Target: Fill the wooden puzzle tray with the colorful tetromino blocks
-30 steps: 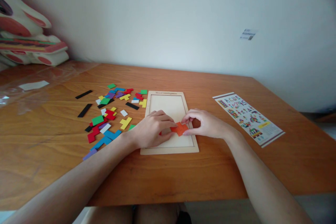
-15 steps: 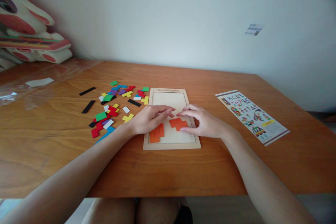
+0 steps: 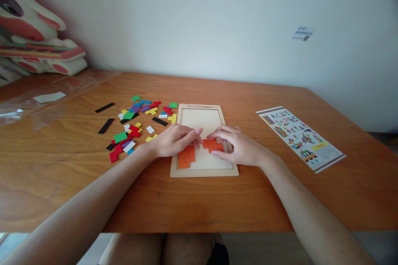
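A shallow wooden puzzle tray (image 3: 204, 174) lies flat on the table. In its lower left, some orange puzzle pieces (image 3: 185, 159) sit fitted against each other. My left hand (image 3: 177, 138) rests over the tray's left side, thumb stretched out and fingers bent down by the top of those pieces; its fingertips are partly hidden. On the right of the tray are more orange pieces (image 3: 212, 145), joined together. My right hand (image 3: 234, 145) holds these between thumb and fingers, covering their right edge.
Loose coloured pieces (image 3: 120, 137) lie scattered left of the tray, some overlapping. A printed pattern sheet (image 3: 300, 138) is to the right. Clear plastic wrap (image 3: 46, 109) and a cow-shaped toy (image 3: 40, 45) occupy the far left. A wall (image 3: 192, 25) stands behind the table.
The orange pieces under my right hand have turned slightly and shifted a little away from me. My left fingers have drawn back left and bent down.
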A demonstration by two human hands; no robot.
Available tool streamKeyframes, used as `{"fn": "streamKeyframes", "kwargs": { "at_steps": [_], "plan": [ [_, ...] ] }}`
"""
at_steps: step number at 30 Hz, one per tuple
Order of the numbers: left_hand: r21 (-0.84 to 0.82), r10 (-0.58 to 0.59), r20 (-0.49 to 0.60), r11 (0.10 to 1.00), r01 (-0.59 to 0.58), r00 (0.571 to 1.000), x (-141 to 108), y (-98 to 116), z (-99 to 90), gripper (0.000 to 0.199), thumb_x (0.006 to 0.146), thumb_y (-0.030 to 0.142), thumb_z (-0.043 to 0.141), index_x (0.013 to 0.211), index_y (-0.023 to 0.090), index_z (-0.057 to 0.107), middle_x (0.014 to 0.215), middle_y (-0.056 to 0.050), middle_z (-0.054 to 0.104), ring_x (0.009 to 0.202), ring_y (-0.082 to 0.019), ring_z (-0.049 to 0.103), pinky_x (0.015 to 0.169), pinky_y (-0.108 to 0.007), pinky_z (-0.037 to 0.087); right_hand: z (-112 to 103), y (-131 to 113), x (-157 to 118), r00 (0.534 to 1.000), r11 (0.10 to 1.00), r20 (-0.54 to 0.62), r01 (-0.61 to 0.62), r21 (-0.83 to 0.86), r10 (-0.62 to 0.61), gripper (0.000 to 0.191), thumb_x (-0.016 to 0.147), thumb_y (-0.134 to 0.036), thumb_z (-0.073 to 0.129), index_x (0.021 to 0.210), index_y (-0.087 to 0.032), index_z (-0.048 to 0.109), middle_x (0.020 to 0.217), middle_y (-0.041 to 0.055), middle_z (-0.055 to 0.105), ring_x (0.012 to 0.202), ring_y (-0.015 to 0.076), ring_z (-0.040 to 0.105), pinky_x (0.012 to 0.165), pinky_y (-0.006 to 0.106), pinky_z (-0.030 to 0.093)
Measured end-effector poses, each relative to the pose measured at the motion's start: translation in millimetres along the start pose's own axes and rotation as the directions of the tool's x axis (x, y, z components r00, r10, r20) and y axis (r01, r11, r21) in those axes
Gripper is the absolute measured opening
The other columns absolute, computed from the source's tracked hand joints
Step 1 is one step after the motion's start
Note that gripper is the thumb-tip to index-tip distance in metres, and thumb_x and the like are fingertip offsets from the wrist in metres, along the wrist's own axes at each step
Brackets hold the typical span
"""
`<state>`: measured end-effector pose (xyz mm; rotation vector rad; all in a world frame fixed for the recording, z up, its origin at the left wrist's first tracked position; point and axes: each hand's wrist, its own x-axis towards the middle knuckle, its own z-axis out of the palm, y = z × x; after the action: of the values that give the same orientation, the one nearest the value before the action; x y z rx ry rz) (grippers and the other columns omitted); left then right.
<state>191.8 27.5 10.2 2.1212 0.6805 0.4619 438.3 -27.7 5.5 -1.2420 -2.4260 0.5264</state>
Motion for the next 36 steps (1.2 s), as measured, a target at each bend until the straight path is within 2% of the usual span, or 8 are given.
{"fn": "streamKeyframes", "kwargs": {
  "at_steps": [7, 12, 19, 30, 36],
  "plan": [
    [-0.055, -0.038, 0.057, 0.998, 0.041, 0.998, -1.1, 1.6, -1.3, 0.058, 0.101, 0.050, 0.034, 0.079, 0.014, 0.073, 0.075, -0.006, 0.075, 0.069, -0.013, 0.069, 0.071, -0.020, 0.052, 1.7, -2.4, 0.6, 0.998, 0.996, 0.020, -0.052, -0.073, 0.053, 0.040, 0.086, -0.045, 0.066, 0.121, -0.025, 0.061, 0.107, 0.0077, 0.063, 0.105, 0.0245, 0.059, 0.095, 0.044, 0.035],
    [-0.037, -0.011, 0.068, 0.999, 0.013, 0.998, -1.2, 2.7, -2.0, 0.058, 0.100, 0.051, 0.034, 0.077, 0.014, 0.073, 0.073, -0.005, 0.074, 0.068, -0.013, 0.069, 0.072, -0.020, 0.051, 0.0, -3.8, 1.6, 0.997, 0.993, 0.055, -0.049, -0.105, 0.055, 0.031, 0.088, -0.045, 0.064, 0.112, -0.026, 0.066, 0.096, 0.0051, 0.062, 0.099, 0.0236, 0.059, 0.091, 0.042, 0.034],
    [-0.018, 0.012, 0.065, 1.000, -0.011, 0.998, -0.8, -0.5, -1.4, 0.058, 0.101, 0.050, 0.033, 0.078, 0.014, 0.073, 0.073, -0.005, 0.074, 0.068, -0.012, 0.068, 0.071, -0.020, 0.051, 1.9, -3.6, 2.2, 0.997, 0.988, -0.041, -0.068, -0.138, 0.063, 0.028, 0.082, -0.046, 0.070, 0.097, -0.023, 0.062, 0.101, 0.0048, 0.065, 0.102, 0.0249, 0.058, 0.091, 0.040, 0.033],
    [0.003, 0.024, 0.065, 1.000, -0.025, 0.998, -0.8, -0.6, -1.0, 0.055, 0.101, 0.049, 0.036, 0.078, 0.015, 0.073, 0.074, -0.004, 0.074, 0.067, -0.012, 0.068, 0.070, -0.019, 0.051, -1.6, -1.9, 1.5, 0.994, 0.984, -0.047, -0.109, -0.139, 0.103, 0.037, 0.078, -0.053, 0.073, 0.093, -0.022, 0.059, 0.091, 0.0011, 0.065, 0.090, 0.0209, 0.059, 0.084, 0.036, 0.033],
    [0.013, 0.019, 0.069, 1.000, -0.020, 0.997, -0.6, 0.5, -1.3, 0.055, 0.100, 0.050, 0.036, 0.077, 0.015, 0.072, 0.074, -0.004, 0.074, 0.068, -0.012, 0.068, 0.070, -0.019, 0.051, -0.6, -0.4, 2.0, 0.993, 0.981, -0.058, -0.114, -0.155, 0.106, 0.037, 0.079, -0.055, 0.070, 0.090, -0.022, 0.058, 0.091, 0.0017, 0.064, 0.091, 0.0217, 0.059, 0.083, 0.036, 0.033]
  ]
}}
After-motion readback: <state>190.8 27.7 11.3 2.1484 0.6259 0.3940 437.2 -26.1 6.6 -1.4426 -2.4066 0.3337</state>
